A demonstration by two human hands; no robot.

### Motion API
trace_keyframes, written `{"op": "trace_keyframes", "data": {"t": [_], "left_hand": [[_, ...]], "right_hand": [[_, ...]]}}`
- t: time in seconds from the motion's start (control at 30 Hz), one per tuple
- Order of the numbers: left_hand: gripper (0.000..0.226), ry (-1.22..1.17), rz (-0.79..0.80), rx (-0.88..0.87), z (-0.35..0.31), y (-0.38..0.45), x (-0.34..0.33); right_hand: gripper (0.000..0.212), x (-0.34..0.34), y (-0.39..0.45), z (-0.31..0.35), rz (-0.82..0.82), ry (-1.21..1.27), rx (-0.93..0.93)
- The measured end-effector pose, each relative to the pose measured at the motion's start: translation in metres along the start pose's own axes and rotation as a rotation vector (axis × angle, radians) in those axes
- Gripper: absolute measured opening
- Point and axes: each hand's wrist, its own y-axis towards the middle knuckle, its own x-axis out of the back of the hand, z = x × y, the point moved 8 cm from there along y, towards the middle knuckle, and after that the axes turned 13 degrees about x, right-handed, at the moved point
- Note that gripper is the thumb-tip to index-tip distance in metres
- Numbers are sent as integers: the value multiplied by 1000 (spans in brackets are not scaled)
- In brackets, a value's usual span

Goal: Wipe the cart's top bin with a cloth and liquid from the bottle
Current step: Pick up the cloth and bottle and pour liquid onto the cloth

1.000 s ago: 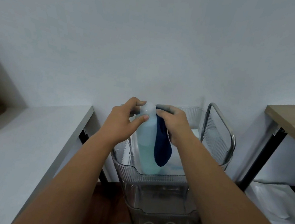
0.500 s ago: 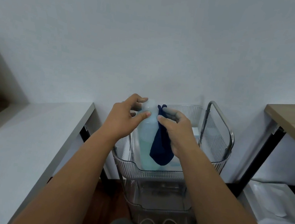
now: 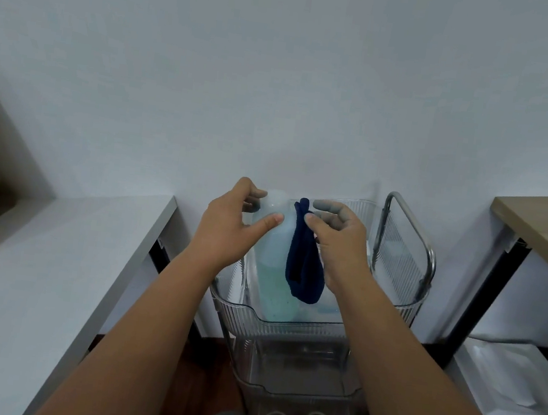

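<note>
my left hand (image 3: 229,226) grips the bottle (image 3: 275,242) near its top while my right hand (image 3: 337,242) pinches the dark cloth (image 3: 303,266) right beside it, both above the cart's top bin (image 3: 285,326). i should tip the bottle slowly so liquid meets cloth, not floor. a white desk (image 3: 32,281) sits left of my hands, a wooden desk (image 3: 546,227) right.

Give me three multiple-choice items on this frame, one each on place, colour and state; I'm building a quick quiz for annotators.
1. Where is the bottle?
A. on the white counter
B. over the cart's top bin
C. on the floor

2. What colour is the cloth?
A. dark blue
B. red
C. yellow

3. What is the right hand doing?
A. lying flat on the wooden desk
B. pinching the cloth
C. gripping the cart handle

Answers: 1 B, the left hand grips it above the clear bin; 2 A, it hangs navy beside the bottle; 3 B, its fingers pinch the cloth's top.
</note>
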Motion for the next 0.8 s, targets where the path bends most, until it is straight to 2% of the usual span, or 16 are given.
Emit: {"op": "trace_keyframes", "data": {"t": [0.13, 0.23, 0.37, 0.47, 0.5, 0.57, 0.67, 0.73, 0.8], "left_hand": [[31, -63, 91, -9, 1, 0, -2], [36, -37, 112, -11, -2, 1, 2], [55, 214, 63, -184, -47, 13, 1], [48, 421, 152, -162, -79, 28, -25], [39, 408, 186, -170, -89, 29, -31], [22, 175, 248, -146, -100, 29, -35], [10, -79, 311, -85, -102, 28, -34], [3, -115, 273, -85, -104, 27, -32], [10, -133, 165, -120, -113, 25, -25]], "right_hand": [[22, 20, 10, 28, -86, -114, 115], [30, 24, 21, 55, -7, -193, 206], [37, 17, 32, 91, 171, -239, 329], [36, 12, 38, 110, 241, -181, 362], [34, 12, 39, 115, 258, -166, 366], [31, 14, 39, 121, 306, -140, 367], [31, 22, 36, 125, 346, -102, 360], [35, 25, 34, 122, 377, -80, 319], [40, 22, 31, 116, 448, -66, 238]]}}
